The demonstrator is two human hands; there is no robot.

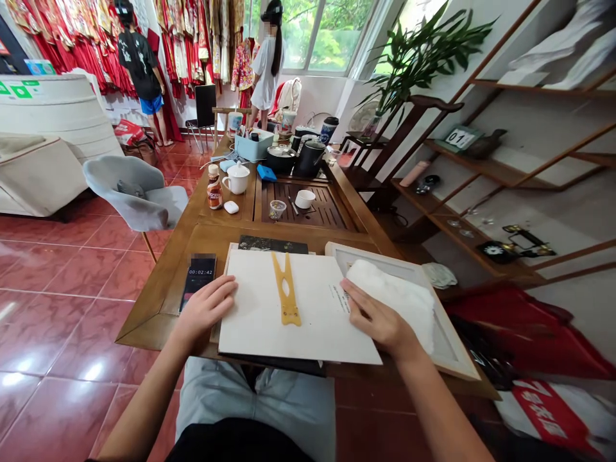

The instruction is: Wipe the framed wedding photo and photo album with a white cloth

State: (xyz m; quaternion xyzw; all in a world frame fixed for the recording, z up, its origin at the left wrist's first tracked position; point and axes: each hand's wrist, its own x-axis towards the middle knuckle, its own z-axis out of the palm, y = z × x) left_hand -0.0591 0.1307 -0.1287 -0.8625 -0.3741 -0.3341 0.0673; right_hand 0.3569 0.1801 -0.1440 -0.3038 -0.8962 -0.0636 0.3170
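Note:
A white board (255, 289), with small printed text near its right edge, lies across the front of the table. On it rests a flat yellow piece (289, 312) with two long prongs, an oval opening and small marks at its near end. My left hand (209, 305) holds the board's left edge, its fingertips on the top face. At the right edge, my right hand (373, 314) grips the board with its fingers close together. Beside that hand, white fluffy padding (397, 292) lies in a pale frame (455, 350). A dark patterned item (273, 244) shows partly behind the board.
A phone (199, 276) showing a timer lies left of the board. Farther back are a bottle (214, 188), a lidded white cup (236, 178), a tea tray (327, 208) and a kettle (310, 158). A grey chair (139, 192) stands left. Two people stand near hanging garments (192, 45).

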